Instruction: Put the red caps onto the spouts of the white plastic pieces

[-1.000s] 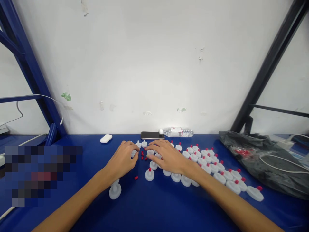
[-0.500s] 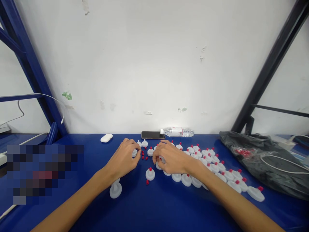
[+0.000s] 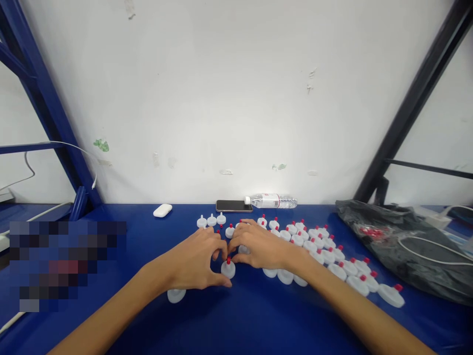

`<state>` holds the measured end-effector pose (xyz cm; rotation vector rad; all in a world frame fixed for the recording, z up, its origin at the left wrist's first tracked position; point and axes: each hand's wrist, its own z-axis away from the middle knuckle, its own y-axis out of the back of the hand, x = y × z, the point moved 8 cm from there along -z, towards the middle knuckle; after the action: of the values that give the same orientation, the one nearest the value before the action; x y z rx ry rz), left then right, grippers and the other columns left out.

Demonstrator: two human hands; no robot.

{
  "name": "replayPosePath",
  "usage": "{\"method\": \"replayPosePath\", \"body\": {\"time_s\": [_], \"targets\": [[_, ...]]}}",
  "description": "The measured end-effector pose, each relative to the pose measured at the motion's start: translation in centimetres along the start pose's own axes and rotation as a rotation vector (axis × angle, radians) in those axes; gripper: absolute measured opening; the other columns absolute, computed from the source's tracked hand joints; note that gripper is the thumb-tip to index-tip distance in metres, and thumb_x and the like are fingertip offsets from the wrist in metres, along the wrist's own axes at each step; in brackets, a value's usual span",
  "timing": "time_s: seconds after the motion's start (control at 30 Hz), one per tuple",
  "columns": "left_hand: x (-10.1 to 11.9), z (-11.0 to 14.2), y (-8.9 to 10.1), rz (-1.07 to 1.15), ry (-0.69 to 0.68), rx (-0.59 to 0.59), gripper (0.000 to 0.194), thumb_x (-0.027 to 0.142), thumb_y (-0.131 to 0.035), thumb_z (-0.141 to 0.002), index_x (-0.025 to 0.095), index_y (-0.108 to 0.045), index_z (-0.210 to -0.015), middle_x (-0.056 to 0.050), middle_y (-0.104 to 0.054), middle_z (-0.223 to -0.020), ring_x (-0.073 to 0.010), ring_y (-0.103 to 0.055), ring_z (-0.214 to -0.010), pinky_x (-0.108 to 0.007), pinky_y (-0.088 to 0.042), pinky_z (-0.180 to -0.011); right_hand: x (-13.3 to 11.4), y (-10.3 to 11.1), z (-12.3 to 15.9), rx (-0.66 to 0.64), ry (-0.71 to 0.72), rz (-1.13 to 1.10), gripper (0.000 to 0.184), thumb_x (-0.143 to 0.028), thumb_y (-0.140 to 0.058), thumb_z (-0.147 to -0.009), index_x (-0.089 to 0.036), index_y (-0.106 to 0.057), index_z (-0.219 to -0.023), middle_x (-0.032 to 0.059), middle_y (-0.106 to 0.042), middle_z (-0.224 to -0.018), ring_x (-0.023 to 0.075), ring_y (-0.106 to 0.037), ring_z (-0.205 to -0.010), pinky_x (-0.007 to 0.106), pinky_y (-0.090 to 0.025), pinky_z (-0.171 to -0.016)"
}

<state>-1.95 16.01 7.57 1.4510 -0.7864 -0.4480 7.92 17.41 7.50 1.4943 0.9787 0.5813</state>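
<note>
A white disc-shaped cap (image 3: 228, 270) with a red tip stands on the blue table between my hands. My left hand (image 3: 201, 261) is open beside it, thumb stretched along its near side and the other fingers at its far side. My right hand (image 3: 260, 245) is bent over from the right, its index finger and thumb apart close to the red tip; I see nothing held in it. Another white cap (image 3: 244, 249) shows partly under the right hand. A further white cap (image 3: 176, 296) is partly covered by my left wrist. Loose red tips (image 3: 218, 231) lie behind the hands.
Many red-tipped white caps (image 3: 328, 256) spread out on the right. Three untipped white caps (image 3: 211, 221) stand at the back. A phone (image 3: 233, 206), a water bottle (image 3: 273, 201) and a white case (image 3: 162, 211) lie by the wall. A black plastic bag (image 3: 391, 246) is far right.
My left hand has moved right and nearer to me, opening its fingers around the red-tipped cap. My right hand has shifted slightly left toward that cap. The cap has hardly moved.
</note>
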Motion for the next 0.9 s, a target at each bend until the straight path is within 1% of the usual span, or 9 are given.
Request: {"method": "replayPosePath", "body": {"time_s": [0.17,0.3,0.43,0.53,0.6,0.67,0.73,0.83,0.9], "targets": [[0.0,-0.1,-0.6,-0.011,-0.004,-0.040,0.023,0.041,-0.070,-0.092,0.017,-0.068,-0.093,-0.002,-0.069,-0.093,-0.0195,-0.066,-0.092,-0.041,-0.054,-0.085,0.1,-0.4,-0.4,0.006,-0.010,0.009,0.011,-0.018,-0.069,-0.094,-0.025,-0.077,-0.093,0.0005,-0.077,-0.092,0.0201,-0.066,-0.100,0.044,-0.031,-0.110],[-0.5,-0.1,-0.5,-0.024,-0.014,-0.019,0.019,0.036,-0.068,-0.094,0.017,-0.069,-0.092,-0.002,-0.070,-0.095,-0.0187,-0.067,-0.092,-0.040,-0.055,-0.085,0.3,0.1,-0.4,0.052,-0.033,0.023,0.014,-0.015,-0.064,-0.097,-0.022,-0.074,-0.091,0.0017,-0.076,-0.090,0.0201,-0.067,-0.099,0.047,-0.030,-0.113],[-2.1,-0.2,0.7,-0.065,0.059,0.129,0.018,0.035,-0.064,-0.097,0.018,-0.068,-0.098,-0.004,-0.071,-0.101,-0.0186,-0.067,-0.094,-0.040,-0.055,-0.087,0.7,1.2,-0.3,0.161,-0.072,0.031,0.010,-0.019,-0.062,-0.099,-0.021,-0.072,-0.099,0.0027,-0.076,-0.094,0.0196,-0.068,-0.097,0.045,-0.033,-0.111],[-4.5,0.0,2.1,-0.124,0.218,0.303,0.020,0.035,-0.061,-0.099,0.018,-0.067,-0.109,-0.006,-0.069,-0.112,-0.0214,-0.066,-0.103,-0.044,-0.054,-0.092,0.8,1.7,-0.2,0.233,-0.076,0.048,0.013,-0.019,-0.060,-0.100,-0.020,-0.070,-0.108,0.0040,-0.076,-0.096,0.0203,-0.068,-0.097,0.044,-0.037,-0.108],[-6.2,0.3,2.4,-0.146,0.314,0.374,0.025,0.036,-0.062,-0.099,0.018,-0.065,-0.116,-0.007,-0.068,-0.117,-0.0228,-0.066,-0.106,-0.045,-0.055,-0.092,0.7,2.0,-0.2,0.278,-0.072,0.067,0.019,-0.019,-0.059,-0.101,-0.019,-0.069,-0.116,0.0064,-0.075,-0.099,0.0221,-0.067,-0.099,0.044,-0.040,-0.104],[-7.4,0.3,2.0,-0.139,0.358,0.384,0.027,0.036,-0.063,-0.098,0.017,-0.065,-0.117,-0.007,-0.068,-0.117,-0.0227,-0.067,-0.104,-0.045,-0.056,-0.090,0.6,2.2,-0.2,0.309,-0.062,0.080,0.021,-0.018,-0.058,-0.101,-0.020,-0.070,-0.118,0.0076,-0.075,-0.101,0.0227,-0.066,-0.097,0.044,-0.042,-0.100],[-8.0,0.2,1.3,-0.109,0.363,0.367,0.025,0.036,-0.064,-0.097,0.017,-0.066,-0.114,-0.007,-0.069,-0.114,-0.0220,-0.067,-0.102,-0.044,-0.056,-0.089,0.5,2.3,-0.1,0.330,-0.050,0.078,0.017,-0.018,-0.059,-0.100,-0.021,-0.072,-0.111,0.0064,-0.075,-0.100,0.0213,-0.066,-0.095,0.043,-0.042,-0.099],[-8.0,0.0,0.6,-0.040,0.355,0.369,0.022,0.035,-0.064,-0.098,0.017,-0.067,-0.111,-0.006,-0.069,-0.113,-0.0216,-0.067,-0.102,-0.044,-0.056,-0.089,0.6,2.4,0.0,0.366,-0.049,0.055,0.010,-0.019,-0.063,-0.098,-0.021,-0.073,-0.102,0.0038,-0.076,-0.097,0.0193,-0.067,-0.092,0.043,-0.039,-0.103],[-7.5,0.0,0.8,0.029,0.349,0.401,0.023,0.034,-0.064,-0.098,0.016,-0.067,-0.111,-0.007,-0.069,-0.114,-0.0220,-0.067,-0.103,-0.045,-0.056,-0.090,0.7,2.6,0.1,0.399,-0.055,0.033,0.006,-0.020,-0.066,-0.097,-0.021,-0.072,-0.097,0.0021,-0.076,-0.093,0.0178,-0.067,-0.087,0.043,-0.037,-0.105]]}}
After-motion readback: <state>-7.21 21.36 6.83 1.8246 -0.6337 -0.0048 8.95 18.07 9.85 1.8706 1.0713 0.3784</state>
